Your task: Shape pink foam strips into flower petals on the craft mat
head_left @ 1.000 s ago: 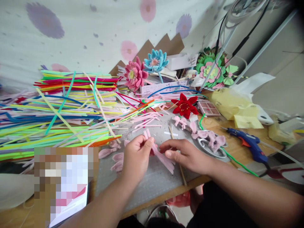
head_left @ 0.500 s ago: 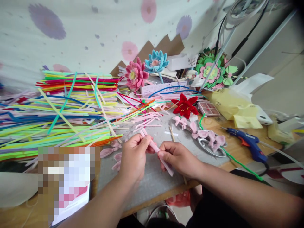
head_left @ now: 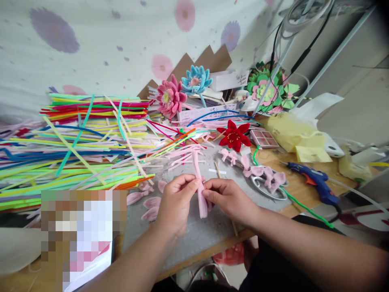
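Note:
A bundle of pale pink pipe cleaners stands nearly upright between my hands, above the grey cutting mat. My left hand pinches it near the middle from the left side. From the right, my right hand closes thumb and fingers on it at about the same height. Finished pink petals lie on the mat left of my left hand. Loose pink pipe cleaners lie beyond the bundle. Several small pink fuzzy blossoms rest to the right, partly over a silver oval stand.
Stacks of coloured pipe cleaners cover the left side. A red fuzzy flower, pink flower and blue flower stand at the back. A blue glue gun lies at right. A phone, blurred out, is at front left.
The bundle has turned from a slant to nearly upright. My right hand has moved slightly left, closer to my left hand. The view has shifted a little.

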Motion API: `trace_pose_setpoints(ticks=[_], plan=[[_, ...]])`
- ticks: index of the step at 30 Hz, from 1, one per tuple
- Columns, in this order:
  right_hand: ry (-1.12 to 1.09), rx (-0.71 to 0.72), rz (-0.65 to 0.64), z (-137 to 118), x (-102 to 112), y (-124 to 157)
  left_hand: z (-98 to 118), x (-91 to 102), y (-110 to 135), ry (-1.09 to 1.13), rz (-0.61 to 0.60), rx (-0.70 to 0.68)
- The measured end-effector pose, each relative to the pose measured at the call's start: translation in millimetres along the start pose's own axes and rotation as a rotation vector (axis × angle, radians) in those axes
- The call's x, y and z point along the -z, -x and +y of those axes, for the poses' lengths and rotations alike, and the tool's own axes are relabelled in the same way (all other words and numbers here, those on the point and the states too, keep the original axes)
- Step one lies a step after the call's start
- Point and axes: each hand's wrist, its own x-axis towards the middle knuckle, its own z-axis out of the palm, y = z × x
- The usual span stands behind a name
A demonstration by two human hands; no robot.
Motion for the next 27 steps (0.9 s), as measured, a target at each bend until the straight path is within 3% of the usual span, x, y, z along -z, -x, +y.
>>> trace_pose_setpoints(ticks=[7,10,13,16,27], plan=[[0.334,0.024,-0.028,-6.8,-1.5,6.4,1.7,-1.1,1.6,0.048,0.051,0.077],[0.465,0.108,-0.025,-13.7,7.3,6.5,5.7,-2.2,3.7,0.020,-0.003,0.077],[0.301,0.157,0.112,-20.2,17.8,1.9,8.9,-4.9,6.3,-0.064,-0.135,0.106],[0.171,0.132,0.129,-22.7,22.7,-2.7,8.8,-7.8,8.8,-0.108,-0.223,0.157],[0.205,0.106,0.148,-21.7,24.6,0.7,7.6,-3.6,8.3,-0.022,-0.316,0.349]])
